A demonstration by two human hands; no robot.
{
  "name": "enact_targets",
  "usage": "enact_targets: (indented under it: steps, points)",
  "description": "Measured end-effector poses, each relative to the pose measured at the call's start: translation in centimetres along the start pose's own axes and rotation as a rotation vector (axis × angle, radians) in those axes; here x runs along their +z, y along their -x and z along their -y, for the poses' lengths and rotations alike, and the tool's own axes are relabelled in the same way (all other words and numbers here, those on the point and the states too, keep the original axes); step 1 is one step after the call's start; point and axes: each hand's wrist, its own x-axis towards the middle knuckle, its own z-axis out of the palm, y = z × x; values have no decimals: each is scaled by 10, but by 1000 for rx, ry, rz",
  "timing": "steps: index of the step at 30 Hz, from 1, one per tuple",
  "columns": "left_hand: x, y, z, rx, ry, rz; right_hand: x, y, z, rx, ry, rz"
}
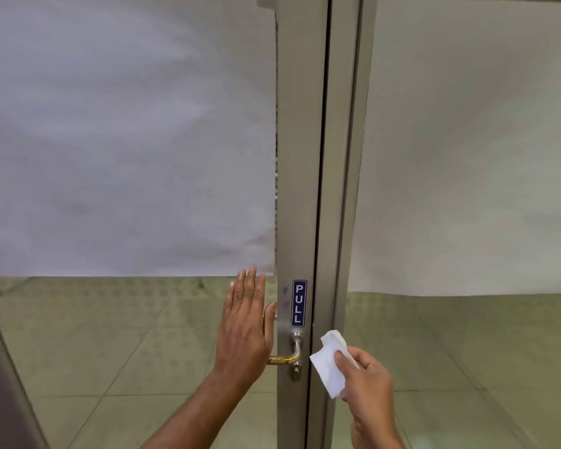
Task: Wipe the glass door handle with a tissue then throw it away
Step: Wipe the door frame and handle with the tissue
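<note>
A metal lever handle [291, 355] sticks out from the grey door frame [297, 157], just below a blue PULL sticker [299, 303]. My left hand [245, 328] lies flat and open against the glass pane, left of the handle and covering its far end. My right hand [366, 380] pinches a white folded tissue [328, 362] a short way to the right of the handle, not touching it.
Two glass door panels meet at the frame; their upper parts are covered by white frosted sheets [127, 140]. Green tiled floor [110, 351] shows through the lower glass. A metal post [4, 384] slants at the far left edge.
</note>
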Motion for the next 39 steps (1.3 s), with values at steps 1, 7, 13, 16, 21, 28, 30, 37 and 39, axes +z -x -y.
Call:
enact_targets:
  steps: [1, 7, 13, 16, 21, 28, 30, 37, 39]
  points:
    - [5, -4, 4, 5, -5, 3, 6, -5, -1, -14, -1, -15]
    - [26, -25, 24, -6, -28, 0, 48, -26, 0, -78, -260, -93]
    - [38, -40, 35, -3, -3, -17, 86, -40, 0, -167, -422, -144]
    - [45, -41, 39, -6, 18, -23, 95, -50, -4, -224, -448, -182]
    - [66, -43, 52, 7, 45, -22, 104, -73, -11, -340, -431, -222]
    - [83, -53, 64, 36, 44, -30, 99, -95, -16, -313, -543, -195]
    - [86, -57, 67, 45, 27, -32, 101, -96, -20, -419, -479, -187]
    - [94, -59, 73, 72, -7, -54, 123, -119, -48, -845, 17, -43]
    - [96, -60, 75, 85, -15, -64, 125, -134, -59, -1059, 301, 54]
